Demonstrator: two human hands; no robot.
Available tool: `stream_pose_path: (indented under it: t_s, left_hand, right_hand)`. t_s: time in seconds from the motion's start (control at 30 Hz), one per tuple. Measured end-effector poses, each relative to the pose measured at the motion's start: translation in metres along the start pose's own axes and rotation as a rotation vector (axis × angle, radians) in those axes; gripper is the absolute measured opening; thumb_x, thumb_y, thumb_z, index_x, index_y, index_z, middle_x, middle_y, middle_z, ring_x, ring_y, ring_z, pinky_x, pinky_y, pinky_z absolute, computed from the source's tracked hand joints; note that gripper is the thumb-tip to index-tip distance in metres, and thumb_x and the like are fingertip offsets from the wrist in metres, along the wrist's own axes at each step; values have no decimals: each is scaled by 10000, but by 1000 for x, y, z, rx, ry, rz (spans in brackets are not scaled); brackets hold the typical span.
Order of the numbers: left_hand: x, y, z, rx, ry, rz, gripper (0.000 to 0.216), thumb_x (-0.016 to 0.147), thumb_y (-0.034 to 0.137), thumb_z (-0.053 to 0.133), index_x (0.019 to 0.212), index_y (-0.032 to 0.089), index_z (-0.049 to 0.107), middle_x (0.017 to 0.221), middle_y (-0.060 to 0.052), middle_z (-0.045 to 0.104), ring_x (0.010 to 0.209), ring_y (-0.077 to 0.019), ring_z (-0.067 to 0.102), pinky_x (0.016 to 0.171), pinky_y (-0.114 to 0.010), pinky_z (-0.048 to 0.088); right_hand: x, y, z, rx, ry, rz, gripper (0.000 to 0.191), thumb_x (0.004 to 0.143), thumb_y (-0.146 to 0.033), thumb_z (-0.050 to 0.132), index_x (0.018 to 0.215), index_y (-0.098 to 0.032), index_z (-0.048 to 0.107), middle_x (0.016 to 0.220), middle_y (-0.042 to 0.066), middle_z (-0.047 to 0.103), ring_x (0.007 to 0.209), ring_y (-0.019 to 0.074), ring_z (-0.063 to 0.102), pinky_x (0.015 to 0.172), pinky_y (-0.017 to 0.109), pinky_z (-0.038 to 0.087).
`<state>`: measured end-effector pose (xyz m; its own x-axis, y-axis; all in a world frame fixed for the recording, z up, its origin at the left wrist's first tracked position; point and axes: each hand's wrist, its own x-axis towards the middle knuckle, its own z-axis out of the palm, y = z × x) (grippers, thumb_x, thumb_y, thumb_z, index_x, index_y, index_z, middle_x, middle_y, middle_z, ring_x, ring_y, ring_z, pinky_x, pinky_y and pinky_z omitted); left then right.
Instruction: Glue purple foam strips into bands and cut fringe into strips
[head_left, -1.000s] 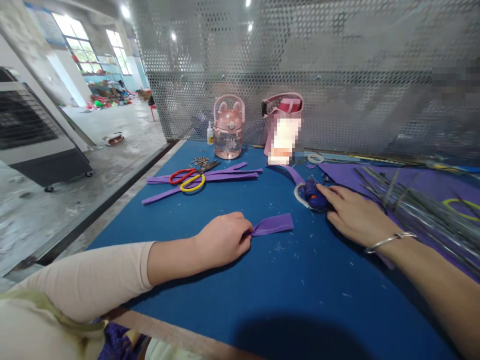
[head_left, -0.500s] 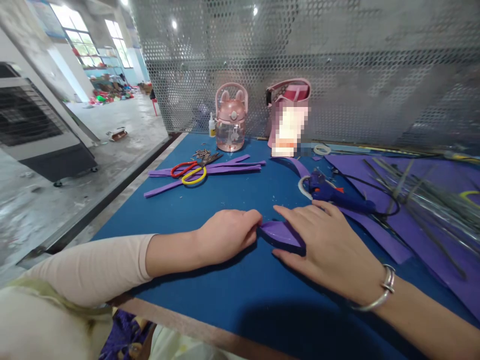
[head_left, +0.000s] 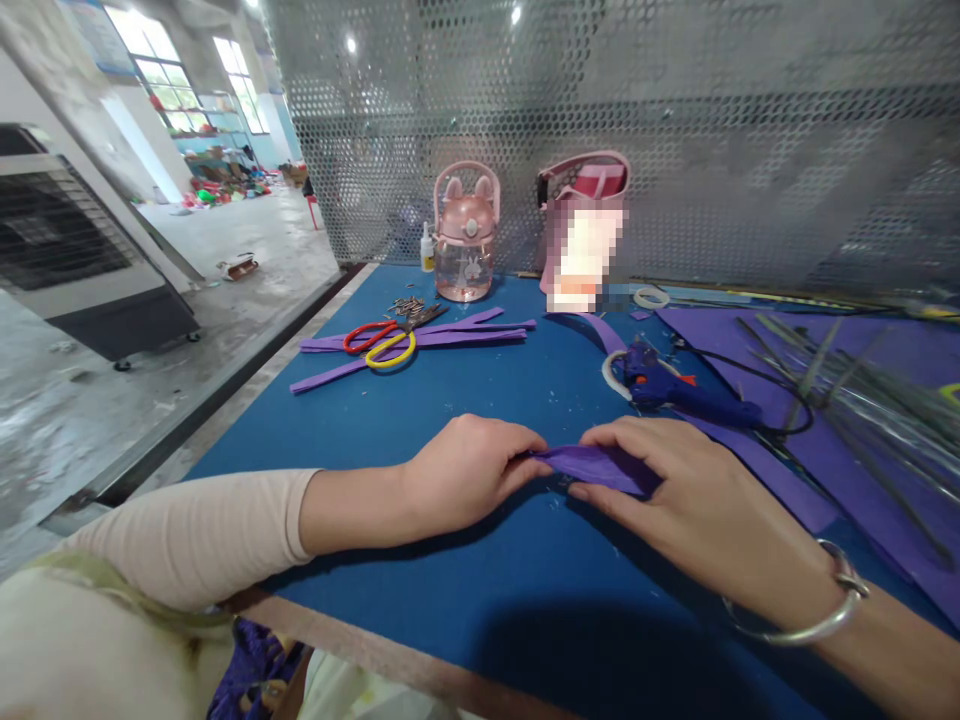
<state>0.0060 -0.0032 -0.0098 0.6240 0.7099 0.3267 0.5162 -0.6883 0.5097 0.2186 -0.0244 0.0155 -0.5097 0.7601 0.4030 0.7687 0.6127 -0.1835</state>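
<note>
A folded purple strip (head_left: 596,468) with a pointed left end lies between my two hands over the blue tabletop (head_left: 420,620). My left hand (head_left: 476,470) pinches that pointed end between thumb and fingers. Around the strip's right end curls my right hand (head_left: 690,500), its thumb on the near side and its fingers on the far side. Part of the strip is hidden in the right palm. A blue glue gun (head_left: 675,390) rests just beyond the right hand.
Scissors with red and yellow handles (head_left: 390,362) lie across thin purple strips (head_left: 472,338). Behind them stand a pink clear bottle (head_left: 465,250), a small white bottle (head_left: 427,248) and a pink bottle holder (head_left: 555,240). Purple sheets (head_left: 720,345) and dark stems (head_left: 862,440) cover the right side.
My right hand has shifted right and its spread fingers have curled in around the strip. My left hand has moved slightly right, still pinching the pointed end. The strip has turned.
</note>
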Motion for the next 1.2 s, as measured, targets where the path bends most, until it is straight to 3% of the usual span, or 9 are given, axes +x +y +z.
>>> stream_pose_path:
  t_s: [0.13, 0.3, 0.5, 0.63, 0.8, 1.03, 1.2]
  left_hand:
    - [-2, -1, 1, -12, 59, 20, 162, 895, 259, 578, 948, 176, 706, 857, -22, 749, 761, -140, 694, 695, -218, 508]
    - [-6, -2, 0, 13, 115, 79, 122, 871, 214, 594, 888, 164, 704, 792, -18, 740, 701, -117, 683, 657, -193, 506]
    - [-8, -3, 2, 106, 191, 178, 156, 893, 213, 546, 886, 154, 690, 807, -29, 737, 714, -135, 685, 648, -209, 506]
    - [-3, 3, -1, -3, 160, 90, 165, 892, 233, 571, 981, 160, 689, 902, -30, 744, 796, -140, 693, 716, -212, 522]
    - [2, 10, -3, -204, 90, -8, 174, 861, 282, 638, 988, 193, 716, 912, -2, 756, 795, -123, 708, 720, -178, 531]
    - [-5, -1, 0, 149, 170, 225, 265, 955, 316, 481, 1042, 180, 690, 904, -38, 756, 816, -136, 716, 717, -199, 553]
    - [-7, -6, -5, 329, 249, 395, 265, 975, 241, 417, 1070, 153, 648, 908, -43, 751, 784, -120, 712, 683, -190, 552]
  right_hand:
    - [1, 1, -5, -18, 37, -70, 191, 870, -382, 544, 833, -219, 635, 786, 32, 699, 703, 206, 644, 625, 353, 467]
    - [0, -2, -9, 57, 22, 3, 136, 850, -308, 530, 757, -238, 601, 703, -1, 679, 597, 171, 626, 544, 307, 459]
    - [-4, -1, -7, 86, 25, 92, 268, 786, -411, 645, 1002, -259, 601, 871, 5, 718, 700, 210, 678, 574, 318, 510]
    - [-6, -2, -6, 142, 32, 41, 123, 846, -370, 601, 927, -280, 621, 837, -7, 709, 692, 193, 664, 589, 308, 507]
    - [-3, -6, -9, 149, 52, 8, 129, 881, -359, 550, 907, -261, 630, 793, -5, 702, 647, 175, 649, 561, 296, 486]
    - [-3, -8, -11, 140, 72, -6, 148, 865, -390, 589, 895, -260, 653, 798, -9, 697, 690, 165, 649, 606, 289, 491]
    - [-4, -9, -14, 158, 106, -22, 191, 891, -406, 543, 812, -256, 632, 728, -11, 682, 627, 153, 634, 567, 282, 478]
